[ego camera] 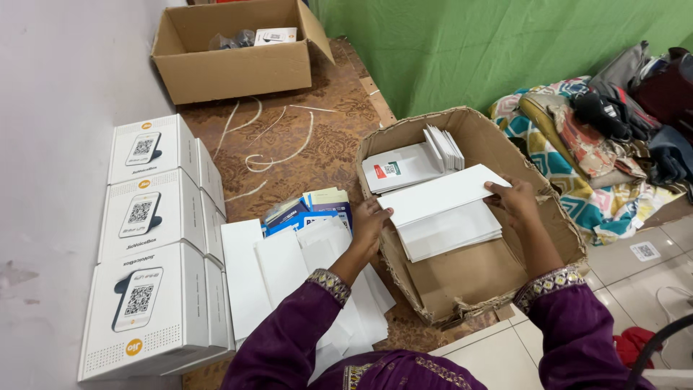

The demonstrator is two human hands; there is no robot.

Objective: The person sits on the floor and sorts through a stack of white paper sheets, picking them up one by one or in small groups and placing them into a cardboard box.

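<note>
Over a torn cardboard tray [556, 217], both hands [369, 220] [514, 196] pinch one light, probably bendy white card [440, 195] by opposite ends.

My sleeves [289, 339] were purple with patterned cuffs; I held white cards [440, 195] over a brown cardboard tray [476, 274], green cloth [491, 43] beyond.

Both arms reach forward from the bottom of the view in purple sleeves with patterned cuffs. The left hand [370, 220] is raised at the wrist, fingers together and pointing up and forward, thumb side turned right. The right hand [514, 198] stretches further out, palm down, fingers pointing left and pinched lightly, its forearm angled up from the lower right
</note>
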